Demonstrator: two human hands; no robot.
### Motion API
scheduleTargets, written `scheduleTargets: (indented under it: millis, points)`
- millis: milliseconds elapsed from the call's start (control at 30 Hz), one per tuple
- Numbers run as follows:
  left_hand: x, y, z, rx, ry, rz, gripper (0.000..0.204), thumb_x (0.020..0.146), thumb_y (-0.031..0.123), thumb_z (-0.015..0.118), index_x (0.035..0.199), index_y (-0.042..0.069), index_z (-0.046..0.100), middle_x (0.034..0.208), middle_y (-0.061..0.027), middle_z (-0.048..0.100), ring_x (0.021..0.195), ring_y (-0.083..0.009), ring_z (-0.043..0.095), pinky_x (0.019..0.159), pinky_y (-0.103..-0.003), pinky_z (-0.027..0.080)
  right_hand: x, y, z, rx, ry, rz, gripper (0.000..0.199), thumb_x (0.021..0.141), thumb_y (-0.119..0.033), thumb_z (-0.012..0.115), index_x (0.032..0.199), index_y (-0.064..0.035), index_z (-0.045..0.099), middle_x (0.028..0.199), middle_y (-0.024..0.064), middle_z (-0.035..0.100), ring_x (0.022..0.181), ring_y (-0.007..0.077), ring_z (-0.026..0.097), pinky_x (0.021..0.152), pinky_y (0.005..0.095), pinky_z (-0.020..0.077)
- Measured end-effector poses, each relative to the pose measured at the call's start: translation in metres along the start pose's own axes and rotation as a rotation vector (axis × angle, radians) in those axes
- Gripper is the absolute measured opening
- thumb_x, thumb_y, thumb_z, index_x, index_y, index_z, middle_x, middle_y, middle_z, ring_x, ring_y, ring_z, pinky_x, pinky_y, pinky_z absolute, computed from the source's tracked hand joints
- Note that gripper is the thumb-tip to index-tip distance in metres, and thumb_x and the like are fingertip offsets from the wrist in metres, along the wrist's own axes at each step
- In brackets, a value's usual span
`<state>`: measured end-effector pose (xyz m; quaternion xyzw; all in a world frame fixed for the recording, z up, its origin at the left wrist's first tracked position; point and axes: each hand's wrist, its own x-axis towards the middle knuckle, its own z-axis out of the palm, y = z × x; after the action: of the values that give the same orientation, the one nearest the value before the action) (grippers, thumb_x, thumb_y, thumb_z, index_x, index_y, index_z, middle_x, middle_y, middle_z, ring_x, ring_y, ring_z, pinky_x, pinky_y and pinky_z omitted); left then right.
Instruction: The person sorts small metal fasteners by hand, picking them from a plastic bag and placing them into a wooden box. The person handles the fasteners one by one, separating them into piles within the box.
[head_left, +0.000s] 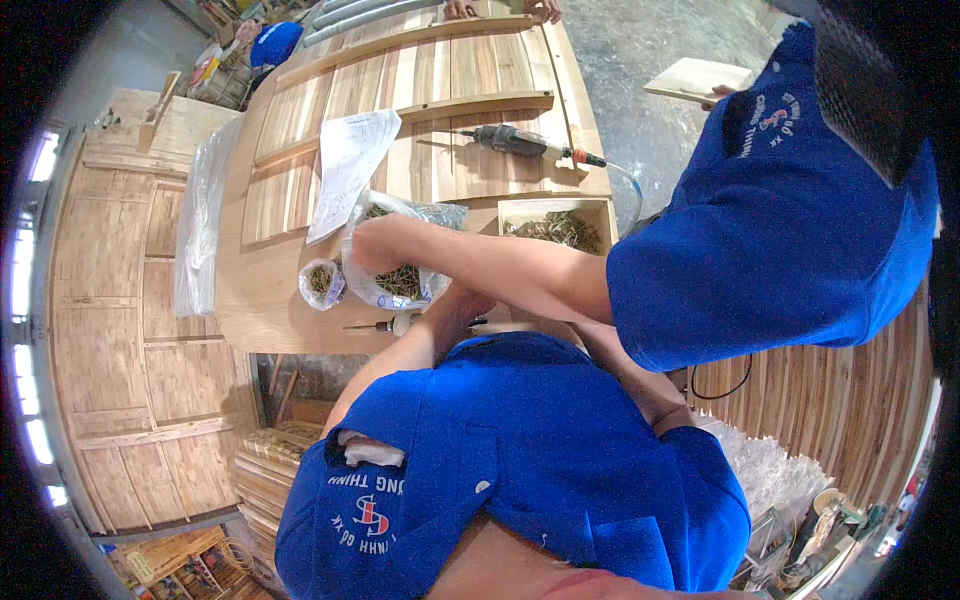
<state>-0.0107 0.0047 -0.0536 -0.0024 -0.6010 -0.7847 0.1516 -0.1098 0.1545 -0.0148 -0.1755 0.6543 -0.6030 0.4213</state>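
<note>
My left forearm reaches up to the table, and only part of my left hand (476,300) shows by a co-worker's forearm; its fingers are hidden. My right arm comes in from the right, but its hand is out of sight behind the same forearm. Close to my left arm, a power screwdriver (402,324) lies on the table edge, its bit pointing left. The co-worker's closed hand (377,244) is over an opened plastic bag (362,285) of screws (398,282). A small bag of screws (321,281) stands left of it.
A wooden panel (350,70) with battens lies on the table, carrying a paper sheet (355,160) and a dark driver (510,140) with a hose. A wooden box of screws (555,228) sits at right. The co-worker (760,230) leans in, holding a board (697,78). Another person's hands (460,9) touch the far edge.
</note>
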Motion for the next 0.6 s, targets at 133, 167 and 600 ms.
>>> scheduleTargets:
  millis: [133,167,600]
  points:
    - [0.003,0.0,0.013,0.035,0.006,-0.043,0.034,0.092,0.02,0.047,0.123,0.006,0.043,0.122,-0.0092,0.049,0.107,-0.0187,0.048,0.093,-0.034,0.038,-0.004,-0.001,-0.001,0.103,0.005,0.053,0.024,0.086,-0.022,0.056,0.099,-0.0013,0.055,0.089,0.0051,0.055,0.077,0.0097,0.049,0.068,0.0265,0.0409]
    - [0.004,0.004,0.014,0.101,0.009,-0.06,0.035,0.092,0.02,0.047,0.123,0.006,0.042,0.124,-0.0096,0.048,0.108,-0.0189,0.047,0.095,-0.034,0.037,-0.003,-0.001,0.0,0.124,-0.001,0.063,0.024,0.087,-0.022,0.056,0.099,-0.0015,0.055,0.089,0.005,0.055,0.077,0.0097,0.049,0.068,0.0264,0.0406]
    - [0.018,0.008,0.012,-0.82,0.285,-0.413,0.036,0.091,0.018,0.049,0.124,0.007,0.038,0.122,-0.0154,0.048,0.109,-0.0237,0.05,0.093,-0.036,0.042,0.002,-0.006,0.005,0.284,-0.037,0.137,0.021,0.088,-0.023,0.053,0.095,-0.0035,0.053,0.083,0.0032,0.051,0.07,0.009,0.045,0.062,0.0254,0.0372]
